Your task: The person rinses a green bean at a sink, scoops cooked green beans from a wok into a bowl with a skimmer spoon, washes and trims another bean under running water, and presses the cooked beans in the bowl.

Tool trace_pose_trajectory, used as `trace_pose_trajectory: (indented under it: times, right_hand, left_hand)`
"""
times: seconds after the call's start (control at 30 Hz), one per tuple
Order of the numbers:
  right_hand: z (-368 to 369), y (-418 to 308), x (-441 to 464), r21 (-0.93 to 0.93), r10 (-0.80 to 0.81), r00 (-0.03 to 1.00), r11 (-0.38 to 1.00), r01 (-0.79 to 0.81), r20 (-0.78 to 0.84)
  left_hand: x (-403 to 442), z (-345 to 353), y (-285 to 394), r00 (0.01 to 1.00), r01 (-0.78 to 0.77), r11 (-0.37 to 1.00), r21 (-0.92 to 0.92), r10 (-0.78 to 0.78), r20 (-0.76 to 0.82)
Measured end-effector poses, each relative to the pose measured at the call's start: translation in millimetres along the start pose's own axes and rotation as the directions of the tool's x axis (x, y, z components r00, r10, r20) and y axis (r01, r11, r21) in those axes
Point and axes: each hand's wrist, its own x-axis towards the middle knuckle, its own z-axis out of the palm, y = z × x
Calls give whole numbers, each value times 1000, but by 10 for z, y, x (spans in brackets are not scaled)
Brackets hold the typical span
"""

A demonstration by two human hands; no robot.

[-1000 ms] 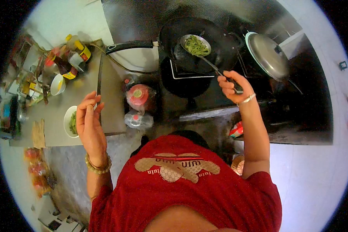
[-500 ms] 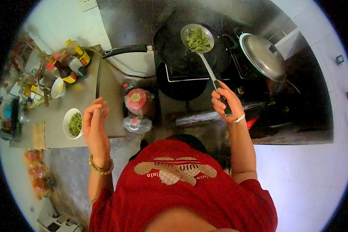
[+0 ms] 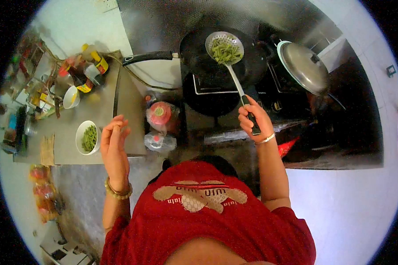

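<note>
My right hand (image 3: 258,119) is wrapped round the black handle of a metal skimmer (image 3: 237,80). A heap of chopped green vegetable pieces (image 3: 226,51) fills the skimmer's perforated bowl, held over a dark wok (image 3: 194,55) on the stove. My left hand (image 3: 115,140) hangs in the air beside the counter, holding nothing, its fingers loosely bent and partly apart. Just left of it, a white bowl (image 3: 78,140) on the counter contains more of the green pieces.
To the right on the stove sits a pan with a metal lid (image 3: 303,66). The wok's long black handle (image 3: 148,58) points left. Sauce bottles (image 3: 95,59) and a small white bowl (image 3: 70,98) crowd the left counter (image 3: 99,99). Plastic jugs (image 3: 160,114) stand between counter and stove.
The skimmer with the green pieces has tilted and dipped slightly over the wok, and my right hand has moved a little left. My left hand stays beside the bowl. The view has shifted slightly.
</note>
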Motion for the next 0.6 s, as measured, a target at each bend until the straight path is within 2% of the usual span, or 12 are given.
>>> trace_pose_trajectory:
  times: [0.13, 0.17, 0.2, 0.23, 0.3, 0.33, 0.37, 0.4, 0.47, 0.53, 0.57, 0.6]
  right_hand:
    - [34, -118, -133, 26, 16, 1000, 1000, -17, 26]
    - [106, -161, -171, -3, 16, 999, 1000, -16, -39]
    - [94, -218, -196, 6, 110, 994, 994, -110, 9]
    - [275, -269, -255, 54, 105, 994, 993, -104, -10]
    - [149, -412, -304, 175, 271, 959, 944, -281, 79]
    - [168, -464, -300, 198, 323, 929, 913, -357, 183]
    - [290, -496, -352, 258, 315, 944, 908, -330, 100]
    - [323, -505, -419, 271, 328, 932, 893, -359, 153]
    - [390, -489, -454, 190, 295, 952, 933, -305, 77]
    - [163, -590, -438, 162, 298, 939, 932, -325, 170]
    - [207, -613, -448, 136, 248, 962, 955, -262, 110]
    - [144, -653, -452, 80, 257, 953, 959, -272, 159]
  left_hand:
    - [11, -99, -88, 1000, 31, 999, 19, -31, 1]
    - [10, -119, -98, 999, 33, 999, -9, -33, -1]
    - [-25, -164, -116, 999, 43, 999, -34, -44, -21]
    - [-37, -194, -113, 999, 39, 999, -37, -39, -10]
    - [-80, -293, -140, 999, 42, 996, -77, -43, -15]
    - [-125, -392, -171, 998, 48, 992, -118, -51, -24]
    - [-170, -475, -206, 996, 54, 993, -104, -62, -70]
    - [-233, -555, -253, 991, 52, 991, -123, -66, -114]
    - [-380, -753, -409, 978, 51, 989, -137, -77, -192]
    - [-564, -939, -593, 941, 105, 988, -111, -135, -309]
    - [-633, -1016, -661, 933, 115, 987, -113, -146, -329]
    - [-733, -1139, -735, 887, 186, 972, -146, -230, -401]
